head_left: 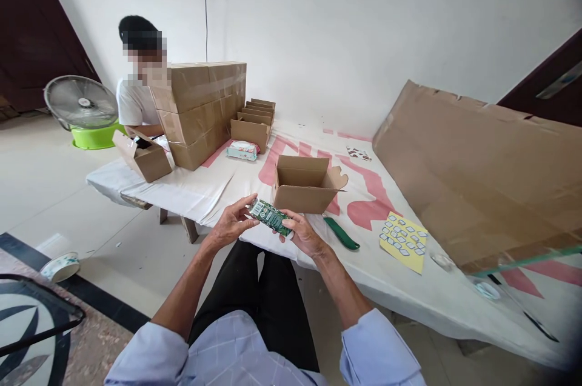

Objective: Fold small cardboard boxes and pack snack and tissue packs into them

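Note:
I hold a small green packet (270, 216) with both hands, just in front of the table's near edge. My left hand (231, 223) pinches its left end, and my right hand (303, 234) grips its right end from below. Right behind the packet stands an open, empty cardboard box (305, 185) on the white cloth-covered table (191, 192). A green-handled tool (341, 233) lies on the table just right of my right hand.
A yellow sticker sheet (404, 242) lies to the right. A large flat cardboard sheet (482, 174) leans at the right. Stacked brown cartons (200, 110), small folded boxes (253, 122) and a wipes pack (242, 150) sit farther back. Another person (136, 101) sits at the far end beside a fan (80, 102).

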Motion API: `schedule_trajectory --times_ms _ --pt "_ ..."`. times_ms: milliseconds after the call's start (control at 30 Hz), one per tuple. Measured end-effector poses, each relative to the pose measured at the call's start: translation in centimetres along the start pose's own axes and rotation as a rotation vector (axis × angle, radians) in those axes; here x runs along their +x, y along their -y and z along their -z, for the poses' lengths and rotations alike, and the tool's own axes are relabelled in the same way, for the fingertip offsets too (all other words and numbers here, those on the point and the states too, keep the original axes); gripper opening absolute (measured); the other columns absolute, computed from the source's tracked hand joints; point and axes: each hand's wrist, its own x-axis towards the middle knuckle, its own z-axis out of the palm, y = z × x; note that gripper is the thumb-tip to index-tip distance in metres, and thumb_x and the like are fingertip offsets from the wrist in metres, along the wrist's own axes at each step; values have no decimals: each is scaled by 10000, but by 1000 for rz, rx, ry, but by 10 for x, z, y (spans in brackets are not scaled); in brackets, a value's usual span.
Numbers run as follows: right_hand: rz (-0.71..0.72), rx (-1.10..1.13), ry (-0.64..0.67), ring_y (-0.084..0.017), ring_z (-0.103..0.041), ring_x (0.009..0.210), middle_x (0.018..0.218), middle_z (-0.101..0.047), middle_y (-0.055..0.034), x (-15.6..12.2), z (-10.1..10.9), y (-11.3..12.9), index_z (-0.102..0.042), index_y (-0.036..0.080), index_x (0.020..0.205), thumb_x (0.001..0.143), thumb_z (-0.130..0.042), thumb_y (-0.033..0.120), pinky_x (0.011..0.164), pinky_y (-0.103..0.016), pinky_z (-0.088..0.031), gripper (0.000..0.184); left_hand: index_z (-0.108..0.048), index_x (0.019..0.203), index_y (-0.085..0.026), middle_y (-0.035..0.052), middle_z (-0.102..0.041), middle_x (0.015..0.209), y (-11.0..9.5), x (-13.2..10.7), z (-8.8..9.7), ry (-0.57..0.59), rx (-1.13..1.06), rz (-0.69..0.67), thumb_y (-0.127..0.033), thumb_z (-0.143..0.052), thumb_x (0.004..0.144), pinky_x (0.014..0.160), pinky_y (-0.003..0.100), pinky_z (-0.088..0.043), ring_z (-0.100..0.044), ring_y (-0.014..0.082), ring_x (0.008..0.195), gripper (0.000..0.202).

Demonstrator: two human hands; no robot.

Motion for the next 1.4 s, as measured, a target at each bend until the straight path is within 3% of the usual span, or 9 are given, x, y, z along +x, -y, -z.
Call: schedule_trajectory --times_ms 300,567,800,933,1000,1067,1200,1300,1400 --pt "-4 125 -5 -208 -714 790 960 -787 -84 1 -7 -20 -730 203 1141 852 -859 486 567 -276 -502 425 -761 1442 -217 119 -772 1266 12 -14 -1 -179 -65 -67 -416 -998 801 882 339 -637 -750 212 979 712" --pt "-66 256 -6 -202 -685 774 950 -810 -113 0 -17 -35 -784 184 1114 876 -816 558 585 -270 -466 445 -909 1120 -270 119 -849 1204 0 -17 -6 -343 209 -313 -354 -884 934 817 327 -653 -796 251 1039 205" --pt "-156 363 -45 -202 -694 783 961 -831 -126 -3 -28 -43 -791 182 1128 877 -826 559 638 -282 -503 455 -913 1022 -276 73 -855 1041 -6 -18 -7 -473 388 -480 -276 -849 960 831 337 -670 -811 222 948 88" --pt "-160 347 -57 -192 -682 759 927 -826 -120 -1 -31 -40 -797 172 1104 828 -870 589 620 -274 -494 505 -894 927 -265 57 -834 946 -6 -23 -5 -526 469 -487 -292 -821 983 818 350 -667 -794 210 869 96" --pt "-146 313 -56 -185 -670 743 908 -817 -113 -1 -32 -37 -798 169 1086 827 -871 608 609 -270 -482 515 -871 877 -250 63 -823 966 -6 -27 1 -508 462 -443 -315 -817 985 834 353 -669 -788 210 894 137" --pt "-117 268 -54 -180 -658 727 890 -803 -105 0 -33 -34 -791 168 1057 846 -856 622 602 -273 -474 505 -864 1004 -244 87 -814 1133 -8 -29 9 -444 383 -343 -361 -877 930 842 354 -676 -790 232 1001 139" --pt "-86 185 -29 -178 -651 702 845 -777 -85 2 -35 -28 -741 181 983 833 -874 650 592 -280 -480 510 -658 1535 -303 151 -627 1592 -14 -27 26 -178 154 -101 -375 -1026 737 884 372 -679 -751 289 1199 882" --pt "-83 125 -3 -178 -664 715 862 -767 -72 5 -36 -25 -706 195 1006 836 -884 657 590 -278 -498 523 -695 1468 -251 144 -703 1448 -18 -25 31 -40 85 -8 -308 -992 762 888 354 -651 -751 263 1118 768" --pt "-41 73 -37 -167 -683 752 986 -753 -54 10 -38 -24 -682 220 1122 821 -918 626 621 -293 -558 557 -744 1293 -200 71 -774 1089 -18 -25 31 -81 78 16 -248 -960 767 830 304 -606 -739 213 963 571"
